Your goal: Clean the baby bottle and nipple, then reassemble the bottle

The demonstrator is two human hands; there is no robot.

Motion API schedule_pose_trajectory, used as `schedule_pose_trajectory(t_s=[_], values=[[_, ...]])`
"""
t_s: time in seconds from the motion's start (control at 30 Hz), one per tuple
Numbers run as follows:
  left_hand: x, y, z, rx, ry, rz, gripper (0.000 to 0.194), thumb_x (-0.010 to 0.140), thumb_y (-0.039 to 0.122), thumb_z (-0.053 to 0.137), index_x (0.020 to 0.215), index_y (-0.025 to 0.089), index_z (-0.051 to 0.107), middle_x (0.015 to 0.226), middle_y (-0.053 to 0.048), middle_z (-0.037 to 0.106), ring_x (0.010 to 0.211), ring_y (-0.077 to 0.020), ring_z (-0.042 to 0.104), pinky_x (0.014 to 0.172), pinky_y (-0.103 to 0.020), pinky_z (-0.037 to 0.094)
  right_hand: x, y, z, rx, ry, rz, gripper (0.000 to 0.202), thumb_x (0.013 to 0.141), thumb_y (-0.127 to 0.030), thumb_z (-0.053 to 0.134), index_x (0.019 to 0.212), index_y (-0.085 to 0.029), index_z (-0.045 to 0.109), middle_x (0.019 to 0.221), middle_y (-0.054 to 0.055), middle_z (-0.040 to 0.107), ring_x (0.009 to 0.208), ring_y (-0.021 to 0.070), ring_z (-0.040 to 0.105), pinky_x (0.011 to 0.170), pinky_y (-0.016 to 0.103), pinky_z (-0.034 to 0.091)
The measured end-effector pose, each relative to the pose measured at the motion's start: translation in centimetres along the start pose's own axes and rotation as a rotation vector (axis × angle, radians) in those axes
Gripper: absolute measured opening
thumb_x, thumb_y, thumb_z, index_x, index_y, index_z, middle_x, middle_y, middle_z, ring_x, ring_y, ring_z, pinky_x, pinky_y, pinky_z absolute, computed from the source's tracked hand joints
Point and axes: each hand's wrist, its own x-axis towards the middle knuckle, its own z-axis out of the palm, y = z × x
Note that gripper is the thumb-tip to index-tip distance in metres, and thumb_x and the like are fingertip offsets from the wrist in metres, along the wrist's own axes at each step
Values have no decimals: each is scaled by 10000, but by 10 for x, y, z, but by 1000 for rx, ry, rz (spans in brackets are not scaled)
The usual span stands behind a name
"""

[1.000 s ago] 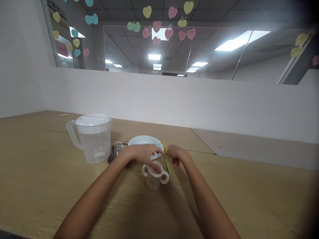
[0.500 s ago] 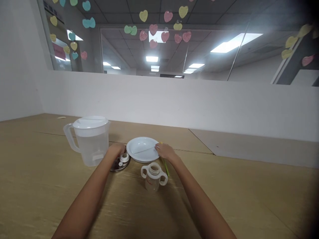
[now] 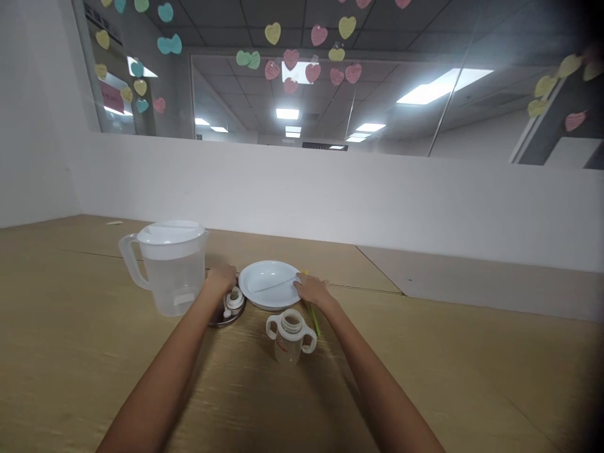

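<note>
Our right hand (image 3: 310,289) seemingly pinches a thin grey rod (image 3: 277,284), likely light, best held by one end, over a round white plate (image 3: 268,271); left hand (image 3: 221,277) at round metal tray (image 3: 229,321), its grip unseen

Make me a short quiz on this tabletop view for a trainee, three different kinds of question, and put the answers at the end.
1. True or false: the mouth of the two-handled bottle is covered by a lid.
2. Fill in: seen from the camera, the lidded pitcher stands to the ____ of the metal tray.
3. Which of these is the right hand nearest? A) the pitcher, B) the metal tray, C) the white dish.

Key: 1. False, it is open. 2. Left. 3. C.
</note>
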Motion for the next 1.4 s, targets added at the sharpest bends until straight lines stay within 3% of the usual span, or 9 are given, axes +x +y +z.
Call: schedule_pose_trajectory(t_s=[0.2, 0.3, 0.4, 0.53, 0.63, 0.7, 0.83, 1.03, 1.4], values=[[-16, -2, -28, 84, 46, 14, 193, 586, 75, 629, 771, 124, 656, 880, -172, 663, 893, -289, 624, 728, -333, 475, -4, -3, -7, 56, 125, 75, 326, 890, -285, 371, 1048, -163, 630, 1091, 130, 621, 1043, 296, 549, 922, 491, 319], [-30, -2, -45, 52, 80, 103, 216, 647, 58, 531, 818, 159, 617, 920, -106, 650, 833, -206, 617, 667, -255, 439, -5, -4, -13, 109, 255, 98, 351, 909, -305, 360, 1135, -173, 594, 1111, 110, 618, 1055, 249, 554, 905, 378, 376], [-43, 4, -59, -95, 142, 291, 185, 691, 88, 498, 841, 177, 560, 840, -35, 633, 733, -142, 582, 595, -204, 386, -5, -6, -21, 372, 484, 65, 296, 889, -253, 410, 1099, -177, 604, 1091, 66, 633, 971, 170, 599, 827, 249, 433], [-52, 19, -69, -258, 321, 471, 121, 735, 151, 496, 841, 175, 549, 762, -10, 607, 681, -135, 539, 575, -214, 342, -19, -16, -49, 948, 793, -74, 118, 778, -174, 529, 823, -143, 633, 860, 45, 673, 742, 139, 633, 715, 234, 491], [-51, 26, -69, -227, 392, 561, 128, 770, 153, 448, 745, 164, 573, 770, -25, 595, 699, -143, 531, 608, -231, 338, -52, -32, -79, 1229, 990, -301, 58, 751, -185, 576, 792, -143, 578, 830, 44, 659, 741, 144, 636, 664, 252, 535], [-48, 27, -68, -205, 418, 573, 158, 789, 158, 434, 701, 148, 565, 778, -43, 579, 702, -150, 525, 614, -241, 339, -81, -45, -96, 1297, 1119, -439, 110, 774, -185, 581, 868, -162, 529, 848, 34, 659, 745, 140, 646, 670, 274, 558], [-42, 27, -63, -216, 441, 582, 162, 804, 146, 427, 712, 137, 560, 798, -54, 561, 714, -156, 516, 624, -250, 350, -126, -66, -109, 1132, 1368, -647, 334, 814, -154, 580, 1131, -218, 498, 910, 20, 660, 808, 152, 658, 732, 317, 585], [-38, 30, -59, -234, 425, 633, 190, 813, 137, 423, 699, 137, 575, 816, -56, 561, 733, -156, 510, 659, -259, 360, -123, -74, -90, 897, 1388, -785, 294, 846, -148, 561, 1131, -216, 576, 961, 31, 663, 849, 171, 660, 746, 330, 604], [-38, 34, -59, -365, 406, 686, 162, 769, 95, 458, 722, 128, 609, 813, -50, 580, 753, -146, 525, 690, -244, 380, -111, -76, -85, 996, 1355, -791, 303, 828, -97, 575, 1109, -209, 588, 957, 24, 668, 838, 161, 662, 733, 320, 612]])
